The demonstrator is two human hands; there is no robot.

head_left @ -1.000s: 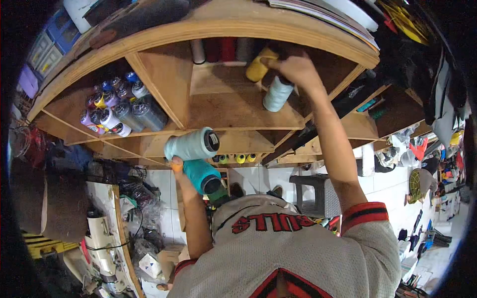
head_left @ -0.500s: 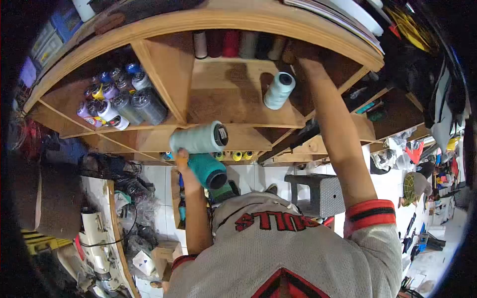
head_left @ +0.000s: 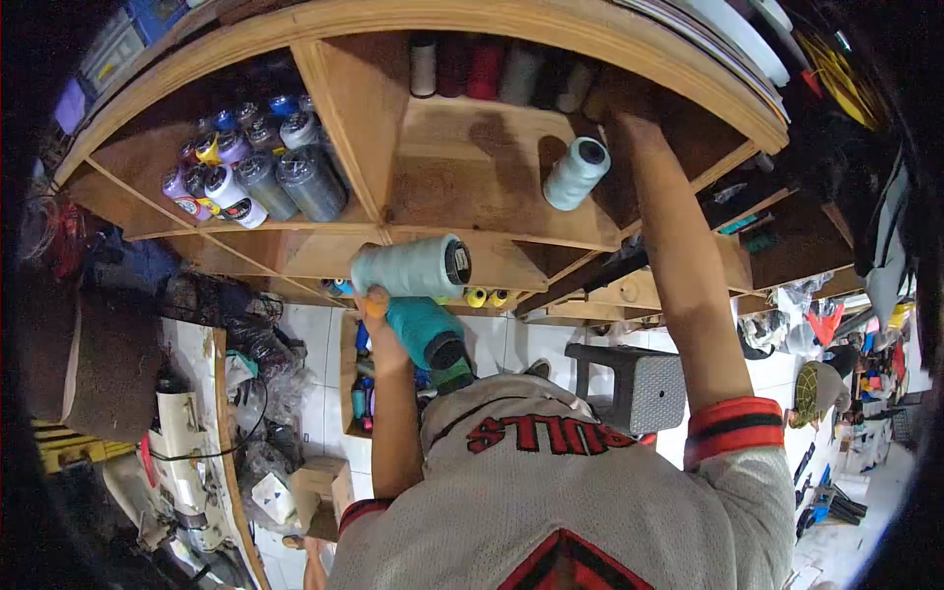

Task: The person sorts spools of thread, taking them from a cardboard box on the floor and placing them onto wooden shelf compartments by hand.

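Note:
My left hand point(head_left: 374, 303) is closed on two thread cones in front of the shelf, a pale blue cone point(head_left: 411, 266) above and a teal cone point(head_left: 425, 330) below. My right hand point(head_left: 629, 123) reaches into the shadowed back right corner of the wooden compartment; its fingers and anything in them are too dark to make out. Just left of that forearm, another pale blue cone point(head_left: 577, 174) stands upright on the compartment floor. White, red point(head_left: 484, 71) and grey cones line the back wall.
The shelf's left compartment holds several thread spools point(head_left: 264, 185). Below the shelf is a grey stool point(head_left: 644, 388). At the lower left are a sewing machine point(head_left: 187, 442) and a cardboard box point(head_left: 320, 490). A person point(head_left: 821, 383) is at the far right.
My right hand has moved from the yellow cone near the middle right into the back corner; that cone is no longer clearly visible. The left hand still holds its two cones.

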